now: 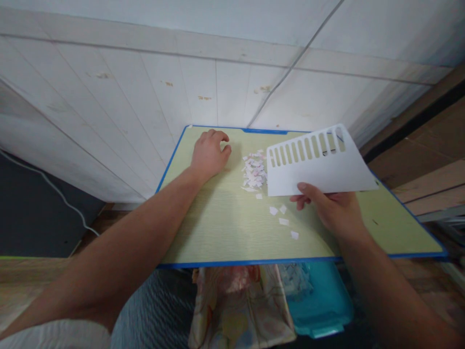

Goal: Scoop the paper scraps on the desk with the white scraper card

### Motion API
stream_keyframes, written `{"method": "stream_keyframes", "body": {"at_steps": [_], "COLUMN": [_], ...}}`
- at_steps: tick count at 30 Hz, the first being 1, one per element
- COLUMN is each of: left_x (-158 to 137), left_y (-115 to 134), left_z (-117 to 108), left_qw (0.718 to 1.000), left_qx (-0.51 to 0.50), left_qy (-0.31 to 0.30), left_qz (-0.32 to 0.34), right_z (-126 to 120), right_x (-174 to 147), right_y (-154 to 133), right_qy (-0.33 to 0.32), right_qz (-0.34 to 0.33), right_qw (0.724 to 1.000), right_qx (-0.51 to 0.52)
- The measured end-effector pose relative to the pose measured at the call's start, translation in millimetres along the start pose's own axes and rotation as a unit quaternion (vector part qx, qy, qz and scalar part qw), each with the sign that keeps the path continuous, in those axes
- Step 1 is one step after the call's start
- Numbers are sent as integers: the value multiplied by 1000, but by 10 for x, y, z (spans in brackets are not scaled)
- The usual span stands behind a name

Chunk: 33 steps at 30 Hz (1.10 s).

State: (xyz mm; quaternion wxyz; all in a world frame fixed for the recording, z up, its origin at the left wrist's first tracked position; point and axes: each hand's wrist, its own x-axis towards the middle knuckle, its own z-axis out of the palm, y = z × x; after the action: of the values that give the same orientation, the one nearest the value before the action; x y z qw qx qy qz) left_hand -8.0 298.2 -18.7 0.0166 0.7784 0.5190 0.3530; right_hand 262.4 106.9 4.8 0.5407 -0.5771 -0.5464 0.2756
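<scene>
My right hand grips the lower edge of a flat white plastic panel with a row of long rounded slots along its far side. It is held tilted above the right part of the table. Left of the panel lies a heap of small white and pinkish paper pieces. Several loose scraps are scattered nearer to me. My left hand is over the far left of the tabletop, fingers curved and thumb apart, with nothing visible in it.
The pale yellow-green table has a blue rim and stands against a white panelled wall. Below its front edge are a patterned fabric-lined box and a turquoise plastic bin with paper bits. A cable runs down the wall.
</scene>
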Motion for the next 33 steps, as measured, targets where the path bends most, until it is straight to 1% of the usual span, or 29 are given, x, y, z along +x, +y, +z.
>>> {"method": "stream_keyframes", "body": {"at_steps": [3,4,6,10,12,14,17,19,23,26,30,31,33], "left_x": [0,0,-2,-5,-4,-2,2,3,3,6,14,16,19], "left_y": [6,6,5,0,-4,-9,-13,-11,-3,-9,-36,-42,-52], "left_z": [-5,-5,-3,0,-1,-4,-12,-19,-29,-29,-19,-15,-8], "left_qw": [1000,1000,1000,1000,1000,1000,1000,1000,1000,1000,1000,1000,1000], "left_qx": [2,4,7,6,3,4,9,14,28,31,27,26,26], "left_qy": [-1,-1,0,4,8,11,8,3,-4,-4,-4,-3,0], "left_qz": [-2,-2,-1,3,4,6,6,4,-2,-1,7,8,9], "right_z": [37,41,33,-13,-14,10,81,135,196,175,153,162,190], "right_x": [-36,-40,-33,3,5,-4,-10,7,88,148,165,159,148], "right_y": [31,35,36,17,8,2,-24,-64,-125,-106,-80,-81,-90], "right_qy": [-59,-69,-60,14,36,27,-22,-51,-89,-84,-19,-17,-43], "right_qz": [-4,-2,3,2,-9,-12,-8,-17,-37,-17,0,-1,-6], "right_qw": [998,997,998,1000,999,999,1000,998,993,993,998,999,998], "right_qx": [-31,-37,-31,26,29,16,-10,-33,-68,-78,-58,-49,-41]}}
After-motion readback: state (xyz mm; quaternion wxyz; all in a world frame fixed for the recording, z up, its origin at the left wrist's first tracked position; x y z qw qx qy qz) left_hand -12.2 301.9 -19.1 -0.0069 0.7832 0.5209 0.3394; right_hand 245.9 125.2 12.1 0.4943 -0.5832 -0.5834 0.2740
